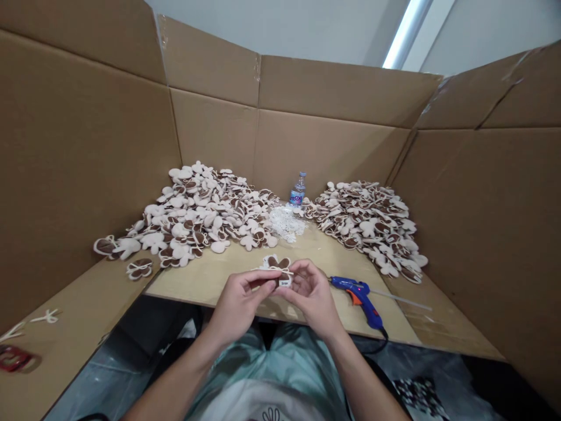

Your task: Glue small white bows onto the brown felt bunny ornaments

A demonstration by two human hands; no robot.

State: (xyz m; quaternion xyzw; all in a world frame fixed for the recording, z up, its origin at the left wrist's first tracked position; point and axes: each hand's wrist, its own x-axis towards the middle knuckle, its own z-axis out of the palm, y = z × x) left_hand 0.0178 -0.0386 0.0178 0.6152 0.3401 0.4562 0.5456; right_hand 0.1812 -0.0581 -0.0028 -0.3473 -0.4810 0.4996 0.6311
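Both my hands meet over the front edge of a wooden board [210, 275]. My left hand [239, 301] and my right hand [312, 292] pinch a small brown-and-cream bow-shaped plush piece [277, 264] with a white label [284, 282] between the fingertips. The piece is held just above the board. A blue hot glue gun [362, 295] lies on the board right of my right hand, its nozzle pointing left toward my fingers.
Two heaps of similar plush pieces lie at the back, a left heap [193, 213] and a right heap [370, 222]. Between them stand a water bottle [298, 190] and a small pile of white bits [284, 222]. Tall cardboard walls [79, 152] surround the space. Red scissors [13, 358] lie at far left.
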